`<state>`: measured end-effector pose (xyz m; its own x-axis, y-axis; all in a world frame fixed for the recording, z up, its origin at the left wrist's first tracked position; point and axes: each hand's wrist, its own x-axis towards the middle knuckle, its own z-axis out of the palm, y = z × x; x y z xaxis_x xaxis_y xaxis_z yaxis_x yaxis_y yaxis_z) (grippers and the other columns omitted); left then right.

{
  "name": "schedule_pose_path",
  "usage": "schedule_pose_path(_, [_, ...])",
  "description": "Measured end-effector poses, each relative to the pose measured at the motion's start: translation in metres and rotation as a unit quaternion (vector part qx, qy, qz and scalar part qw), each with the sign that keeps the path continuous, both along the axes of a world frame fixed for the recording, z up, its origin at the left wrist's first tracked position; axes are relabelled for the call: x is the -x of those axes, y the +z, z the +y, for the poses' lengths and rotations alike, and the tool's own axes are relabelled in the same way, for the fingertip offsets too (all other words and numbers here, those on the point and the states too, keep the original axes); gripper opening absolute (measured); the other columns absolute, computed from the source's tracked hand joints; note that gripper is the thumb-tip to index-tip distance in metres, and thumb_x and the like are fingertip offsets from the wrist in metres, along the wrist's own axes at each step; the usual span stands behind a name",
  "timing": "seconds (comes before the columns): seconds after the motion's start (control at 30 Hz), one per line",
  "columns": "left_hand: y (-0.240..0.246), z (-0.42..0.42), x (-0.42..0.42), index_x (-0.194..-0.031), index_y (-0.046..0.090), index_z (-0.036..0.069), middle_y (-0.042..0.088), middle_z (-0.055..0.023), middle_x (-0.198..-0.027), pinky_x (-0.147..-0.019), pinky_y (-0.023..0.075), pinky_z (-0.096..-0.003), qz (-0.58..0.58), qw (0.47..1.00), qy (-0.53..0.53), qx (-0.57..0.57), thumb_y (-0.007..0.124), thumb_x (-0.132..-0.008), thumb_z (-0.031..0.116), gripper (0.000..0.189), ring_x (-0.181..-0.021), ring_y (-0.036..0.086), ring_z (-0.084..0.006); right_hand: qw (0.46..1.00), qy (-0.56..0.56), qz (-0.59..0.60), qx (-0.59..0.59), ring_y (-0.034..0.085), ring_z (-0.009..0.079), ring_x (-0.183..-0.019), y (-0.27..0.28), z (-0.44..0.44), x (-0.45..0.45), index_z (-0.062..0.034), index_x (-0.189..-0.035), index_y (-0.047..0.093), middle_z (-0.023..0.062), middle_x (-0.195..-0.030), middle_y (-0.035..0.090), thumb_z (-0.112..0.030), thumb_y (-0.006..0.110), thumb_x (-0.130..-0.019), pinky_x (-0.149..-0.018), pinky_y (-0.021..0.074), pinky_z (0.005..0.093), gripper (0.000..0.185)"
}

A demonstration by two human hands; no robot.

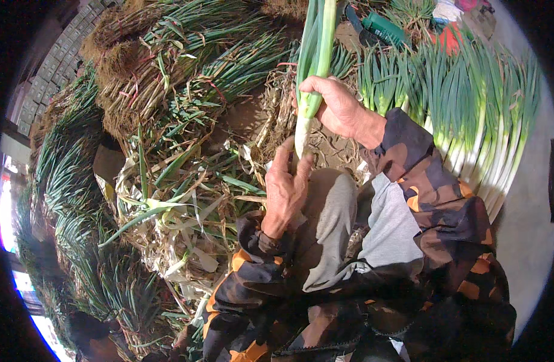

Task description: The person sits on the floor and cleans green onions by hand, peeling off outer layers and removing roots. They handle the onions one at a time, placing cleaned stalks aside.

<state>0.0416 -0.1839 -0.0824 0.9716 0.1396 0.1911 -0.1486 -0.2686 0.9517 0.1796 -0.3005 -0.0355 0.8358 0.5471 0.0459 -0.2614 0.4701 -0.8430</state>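
A green onion [304, 131] stands nearly upright before me, its leaves running past the top rim of the view and its white end low. My right hand [333, 106] is closed around it where the green leaves meet the pale stalk. Lower down, my left hand [288, 185] has its thumb and fingers at the white end, whose tip is partly hidden between them. To the right lies a row of green onions [478, 131] with clean white stalks. Peeled leaves and skins [177, 217] form a heap left of my left hand.
Bundles of unpeeled green onions with brown roots [137, 86] are piled at upper left, and more bundles [69, 172] line the far left. Loose roots lie on the ground ahead. A green plastic object [383, 28] and a red item [449, 40] are at the top right.
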Motion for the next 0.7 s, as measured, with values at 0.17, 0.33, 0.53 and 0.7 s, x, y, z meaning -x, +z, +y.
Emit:
schedule_pose_path(0.17, [0.026, 0.02, 0.002, -0.13, 0.045, 0.002, 0.058, 0.0012, -0.087, -0.054, 0.0415, -0.0191, 0.051, 0.979, -0.047, 0.193, 0.055, -0.091, 0.014, 0.042, -0.064, 0.049, -0.0055, 0.986, 0.087, 0.074, -0.124, 0.057, 0.0234, -0.089, 0.013, -0.004, 0.011, -0.0003, -0.104, 0.052, 0.0138, -0.098, 0.058, -0.011, 0.056, -0.08, -0.085, 0.0472, 0.0406, 0.027])
schedule_pose_path(0.33, [0.049, 0.031, 0.01, -0.132, 0.043, 0.002, 0.059, -0.003, -0.093, -0.057, 0.0482, -0.0234, 0.14, 0.89, -0.155, 0.404, 0.058, -0.089, 0.015, 0.047, -0.069, 0.056, -0.0105, 0.987, 0.111, 0.048, -0.106, 0.062, 0.0216, -0.082, 0.035, -0.004, 0.033, -0.0054, -0.101, 0.059, 0.0065, -0.089, 0.063, -0.022, 0.068, -0.081, -0.076, 0.0507, 0.036, 0.027])
schedule_pose_path(0.53, [0.041, 0.015, -0.014, -0.124, 0.051, -0.002, 0.061, -0.0066, -0.104, -0.08, 0.0471, -0.0259, 0.071, 0.954, -0.1, 0.272, 0.06, -0.086, 0.006, 0.04, -0.092, 0.057, -0.0127, 0.992, 0.082, -0.013, -0.092, 0.06, 0.0245, -0.086, 0.027, -0.013, 0.019, -0.0055, -0.103, 0.056, 0.007, -0.088, 0.06, -0.022, 0.062, -0.086, -0.079, 0.0485, 0.0385, 0.024])
schedule_pose_path(0.7, [0.04, 0.002, -0.019, -0.116, 0.057, -0.002, 0.062, -0.0066, -0.1, -0.08, 0.0463, -0.0245, 0.008, 0.97, -0.033, 0.242, 0.063, -0.08, -0.004, 0.037, -0.09, 0.057, -0.0119, 0.994, 0.066, -0.009, -0.088, 0.064, 0.023, -0.079, 0.027, -0.023, 0.015, -0.0043, -0.097, 0.059, 0.0063, -0.084, 0.062, -0.024, 0.064, -0.085, -0.073, 0.0521, 0.0347, 0.023])
